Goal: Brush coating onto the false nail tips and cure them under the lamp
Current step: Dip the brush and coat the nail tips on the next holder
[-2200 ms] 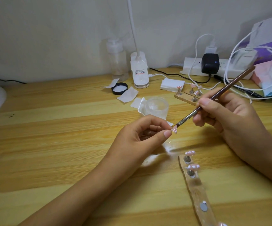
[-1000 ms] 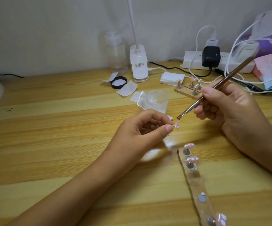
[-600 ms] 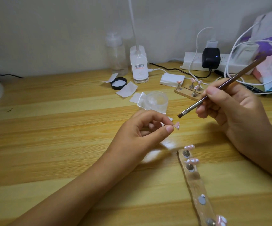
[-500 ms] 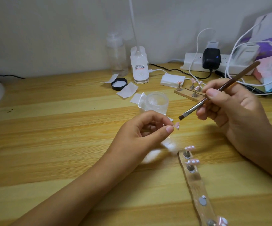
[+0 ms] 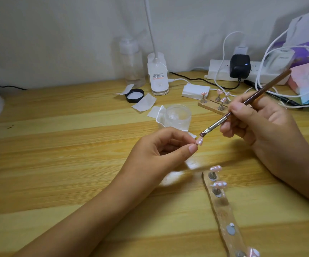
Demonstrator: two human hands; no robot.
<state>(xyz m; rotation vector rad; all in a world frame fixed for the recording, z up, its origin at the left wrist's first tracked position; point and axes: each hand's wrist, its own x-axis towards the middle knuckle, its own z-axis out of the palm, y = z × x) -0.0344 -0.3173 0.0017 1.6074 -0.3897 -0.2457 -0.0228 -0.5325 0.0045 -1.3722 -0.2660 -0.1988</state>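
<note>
The left hand (image 5: pixel 161 151) pinches a pink nail tip (image 5: pixel 255 141); the right hand (image 5: pixel 257 123) grips a brush (image 5: pixel 246 102), bristles just above the tip

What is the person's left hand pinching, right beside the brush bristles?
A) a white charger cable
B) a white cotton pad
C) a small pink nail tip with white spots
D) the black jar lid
C: the left hand pinches a pink nail tip between thumb and fingertips, just below the bristles of the brush that the right hand holds.
</note>
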